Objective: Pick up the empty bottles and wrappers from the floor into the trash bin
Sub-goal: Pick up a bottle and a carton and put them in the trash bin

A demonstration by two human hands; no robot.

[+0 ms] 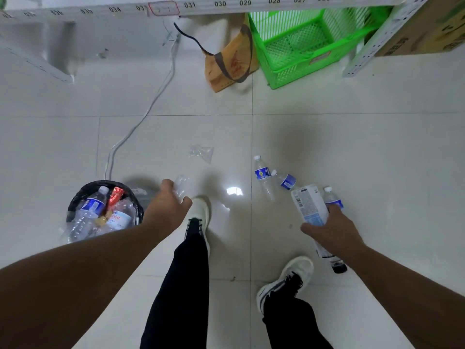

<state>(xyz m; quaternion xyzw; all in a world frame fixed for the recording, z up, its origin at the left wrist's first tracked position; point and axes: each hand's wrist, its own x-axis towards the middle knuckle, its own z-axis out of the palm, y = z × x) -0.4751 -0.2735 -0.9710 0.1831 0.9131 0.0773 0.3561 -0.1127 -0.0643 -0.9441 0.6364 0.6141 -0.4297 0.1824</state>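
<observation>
The trash bin [75,197], black-lined and already holding several bottles and a red wrapper, stood just left of the left hand [168,205], the nearer hand to it. That hand gripped a clear crumpled wrapper [181,185], so its drop probably called for a short move leftward over the rim. The right hand [332,230] clutched a large white-labelled bottle [310,207], long axis running away from the person, cap end toward the body. Three small blue-labelled bottles lay on the floor [377,147]: one [261,173] and a second [286,181] beyond that hand, the third [333,197] just beside its fingers. One clear plastic wrapper [202,152] lay beyond the left hand.
</observation>
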